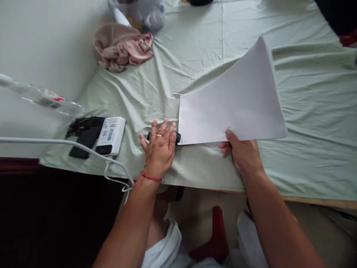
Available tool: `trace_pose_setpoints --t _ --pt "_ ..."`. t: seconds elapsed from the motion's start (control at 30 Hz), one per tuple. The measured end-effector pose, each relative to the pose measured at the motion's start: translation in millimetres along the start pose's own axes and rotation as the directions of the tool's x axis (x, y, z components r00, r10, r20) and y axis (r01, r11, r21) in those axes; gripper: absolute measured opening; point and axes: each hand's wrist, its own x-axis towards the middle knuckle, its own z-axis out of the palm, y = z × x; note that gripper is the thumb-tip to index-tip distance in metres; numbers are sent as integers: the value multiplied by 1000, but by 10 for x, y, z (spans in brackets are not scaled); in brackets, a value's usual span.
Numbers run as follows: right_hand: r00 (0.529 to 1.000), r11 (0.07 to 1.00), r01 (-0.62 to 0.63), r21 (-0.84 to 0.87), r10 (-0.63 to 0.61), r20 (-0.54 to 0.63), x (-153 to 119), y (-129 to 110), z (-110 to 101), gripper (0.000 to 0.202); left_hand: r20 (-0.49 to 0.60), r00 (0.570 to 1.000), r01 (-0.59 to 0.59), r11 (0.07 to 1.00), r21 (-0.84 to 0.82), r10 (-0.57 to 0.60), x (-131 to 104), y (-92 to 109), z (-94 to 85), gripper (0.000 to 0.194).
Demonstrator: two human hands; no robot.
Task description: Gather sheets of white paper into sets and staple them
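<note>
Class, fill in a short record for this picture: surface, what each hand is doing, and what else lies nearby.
surface: bed with pale green sheet, wrinkled
left hand: flat, fingers spread, resting on a small black object, mostly hidden
right hand: grips the near edge of a white sheet of paper, raised
nearby left: white power bank, black phone, white cable, plastic bottle
far side: pink cloth, soft toy

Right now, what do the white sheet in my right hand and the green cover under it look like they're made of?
The white sheet looks like matte paper: it curves stiffly where the right hand lifts its edge. The green cover looks like thin woven fabric, probably cotton or a blend, matte, with soft creases. The left hand rests on a small black object, material unclear.
</note>
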Motion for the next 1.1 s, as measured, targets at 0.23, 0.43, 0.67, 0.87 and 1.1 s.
trace_pose_setpoints --t 0.23,0.43,0.67,0.87,1.1 --pt "994 993 34 117 -22 -108 127 -75 -105 34 -350 937 -17 996 -82 -13 -73 113 -52 39" --pt "994 965 -105 240 106 8 125 -231 -178 35 -376 925 -187 791 -583 -59 -315 489 48 36" --pt "996 973 -86 214 84 18 96 -273 -421 40 126 953 182 187 -966 -274 -218 624 16 64" --pt "971 985 -164 51 152 187 11 -212 -588 38 423 889 446 129 -886 -176 -205 573 -12 52" --pt "999 993 -32 110 30 23 31 -249 -782 36 362 907 412 278 -868 -217 -298 497 204 52"
